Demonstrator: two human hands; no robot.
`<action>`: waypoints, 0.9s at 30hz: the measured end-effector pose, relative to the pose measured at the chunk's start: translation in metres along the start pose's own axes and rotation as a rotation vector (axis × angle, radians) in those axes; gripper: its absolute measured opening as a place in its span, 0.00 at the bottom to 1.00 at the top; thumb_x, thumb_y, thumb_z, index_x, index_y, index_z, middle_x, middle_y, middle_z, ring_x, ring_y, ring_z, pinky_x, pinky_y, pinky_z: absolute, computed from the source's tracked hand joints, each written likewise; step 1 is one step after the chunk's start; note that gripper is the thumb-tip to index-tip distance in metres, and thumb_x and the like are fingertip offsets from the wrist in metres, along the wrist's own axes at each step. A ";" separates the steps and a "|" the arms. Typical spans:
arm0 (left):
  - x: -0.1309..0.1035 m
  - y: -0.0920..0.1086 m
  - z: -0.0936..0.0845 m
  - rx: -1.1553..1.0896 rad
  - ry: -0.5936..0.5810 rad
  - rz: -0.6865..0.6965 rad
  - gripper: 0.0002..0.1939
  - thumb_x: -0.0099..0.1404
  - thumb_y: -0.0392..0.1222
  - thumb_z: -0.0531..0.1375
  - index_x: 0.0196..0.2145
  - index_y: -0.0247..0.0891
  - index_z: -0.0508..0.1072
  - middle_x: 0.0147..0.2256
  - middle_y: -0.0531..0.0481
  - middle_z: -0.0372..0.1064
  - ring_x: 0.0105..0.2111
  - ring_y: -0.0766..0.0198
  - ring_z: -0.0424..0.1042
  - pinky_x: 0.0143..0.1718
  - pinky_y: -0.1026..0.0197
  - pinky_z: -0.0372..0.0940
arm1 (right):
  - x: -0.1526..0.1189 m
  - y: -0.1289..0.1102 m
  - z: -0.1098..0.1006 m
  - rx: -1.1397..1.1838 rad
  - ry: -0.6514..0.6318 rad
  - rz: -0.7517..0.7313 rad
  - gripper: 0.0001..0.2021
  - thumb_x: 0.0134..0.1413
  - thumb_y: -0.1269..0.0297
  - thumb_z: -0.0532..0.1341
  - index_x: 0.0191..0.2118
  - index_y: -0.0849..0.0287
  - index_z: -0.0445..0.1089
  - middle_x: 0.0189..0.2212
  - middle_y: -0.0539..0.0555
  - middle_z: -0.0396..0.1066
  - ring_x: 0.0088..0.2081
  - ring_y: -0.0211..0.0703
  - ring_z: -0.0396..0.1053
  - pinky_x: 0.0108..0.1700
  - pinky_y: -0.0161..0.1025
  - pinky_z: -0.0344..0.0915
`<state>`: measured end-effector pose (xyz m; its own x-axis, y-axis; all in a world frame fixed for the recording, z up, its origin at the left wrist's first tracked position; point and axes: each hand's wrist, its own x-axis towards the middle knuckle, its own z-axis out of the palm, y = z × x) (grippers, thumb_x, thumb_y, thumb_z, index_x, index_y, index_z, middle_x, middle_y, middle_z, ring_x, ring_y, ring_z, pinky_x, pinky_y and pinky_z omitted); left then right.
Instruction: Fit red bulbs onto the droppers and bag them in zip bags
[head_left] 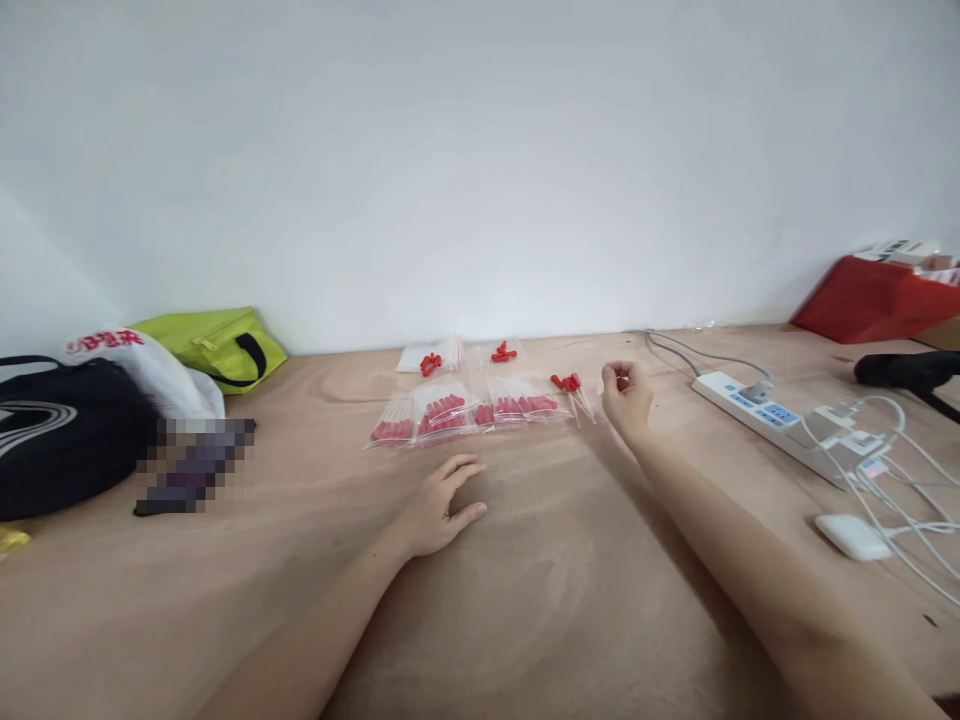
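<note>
My left hand [442, 508] rests on the wooden table [525, 580] with its fingers apart and nothing in it. Its fingertips point toward several clear bags of red-tipped pieces [446, 412]. My right hand [627, 398] is raised at the right of the bags, its fingers curled together; whatever they hold, if anything, is too small to make out. Just left of it lie loose red-tipped sticks [571, 384]. Behind the bags, small red pieces [430, 364] lie on a white bag, and more red pieces [503, 352] lie to their right.
At the right are a white power strip [780, 425], tangled cables, a white adapter [853, 537], a black object [907, 371] and a red bag [874, 300]. A green bag [217, 345], a white plastic bag [169, 375], a black bag [71, 440] and a blurred item stand left.
</note>
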<state>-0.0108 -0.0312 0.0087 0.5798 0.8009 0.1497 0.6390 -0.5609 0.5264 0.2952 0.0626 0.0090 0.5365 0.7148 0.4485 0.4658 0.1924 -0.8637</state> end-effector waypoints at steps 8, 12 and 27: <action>0.000 0.003 -0.001 -0.005 0.026 0.009 0.23 0.61 0.43 0.54 0.53 0.42 0.56 0.54 0.45 0.55 0.52 0.56 0.59 0.50 0.54 0.60 | -0.094 -0.040 -0.003 0.516 -0.260 0.279 0.19 0.41 0.54 0.60 0.38 0.53 0.52 0.26 0.46 0.60 0.22 0.33 0.62 0.24 0.31 0.61; 0.001 0.002 0.000 0.018 0.094 0.039 0.19 0.61 0.42 0.53 0.51 0.41 0.59 0.52 0.45 0.57 0.52 0.57 0.59 0.52 0.52 0.57 | -0.110 -0.055 -0.003 0.707 -0.451 0.404 0.19 0.39 0.58 0.61 0.39 0.53 0.55 0.24 0.44 0.60 0.23 0.33 0.63 0.25 0.33 0.64; 0.002 0.001 0.008 0.207 0.060 0.086 0.23 0.63 0.47 0.52 0.55 0.45 0.57 0.56 0.46 0.53 0.57 0.54 0.51 0.56 0.47 0.49 | -0.104 -0.035 -0.014 -0.168 -0.847 0.200 0.20 0.38 0.55 0.65 0.36 0.58 0.59 0.15 0.43 0.60 0.17 0.35 0.61 0.18 0.32 0.56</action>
<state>-0.0054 -0.0321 0.0030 0.6091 0.7561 0.2395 0.6825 -0.6535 0.3272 0.2326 -0.0276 -0.0042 -0.0511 0.9951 -0.0850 0.5520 -0.0427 -0.8327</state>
